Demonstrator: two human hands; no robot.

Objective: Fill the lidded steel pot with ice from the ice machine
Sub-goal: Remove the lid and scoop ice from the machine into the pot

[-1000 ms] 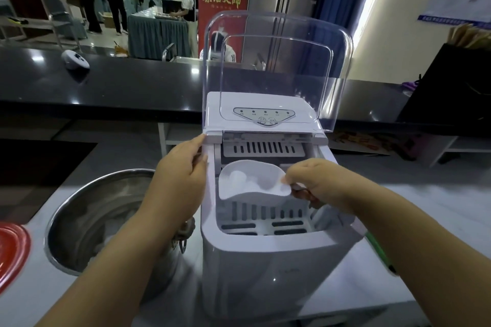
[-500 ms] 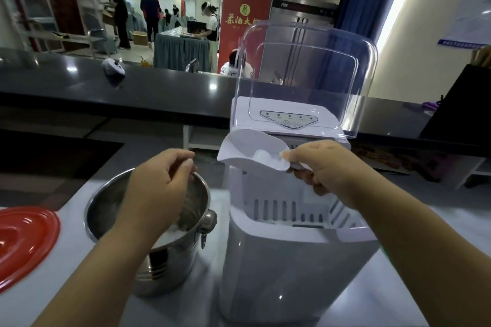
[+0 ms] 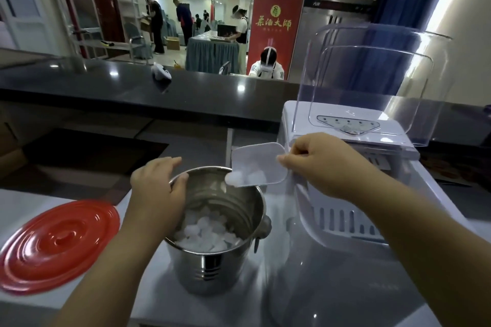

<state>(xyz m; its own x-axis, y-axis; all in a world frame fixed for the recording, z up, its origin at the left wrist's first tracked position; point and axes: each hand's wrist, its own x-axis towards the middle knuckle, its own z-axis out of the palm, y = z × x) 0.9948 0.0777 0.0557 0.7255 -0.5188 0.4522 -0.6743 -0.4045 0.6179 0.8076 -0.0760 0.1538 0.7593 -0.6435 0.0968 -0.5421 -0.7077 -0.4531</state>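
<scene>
Steel pot [image 3: 212,268] stands upright on the pale surface [image 3: 21,202], just left of the ice machine [image 3: 358,247], lid off. Ice [image 3: 207,233] covers the pot's bottom, well below the rim. Left hand [image 3: 156,188] holds the pot's far-left rim, fingers [image 3: 178,186] curled over the edge, thumb side outside. Right hand [image 3: 321,164] pinches the handle of a clear scoop [image 3: 257,164], fingers closed tight on it. Scoop is tilted down toward the pot, its lip above the pot's right rim, a few ice pieces [image 3: 247,176] gathered at the low end. Can't tell if any are falling.

Red lid [image 3: 58,244] lies flat on the surface left of the pot, knob side up, apart from it. Ice machine's clear cover [image 3: 372,82] is raised upright; white slotted basket [image 3: 345,220] visible inside, control panel [image 3: 348,125] behind the right hand. Dark counter [image 3: 119,90] runs across behind, a small white device [image 3: 161,75] on it. People and a red banner [image 3: 275,29] in the background room.
</scene>
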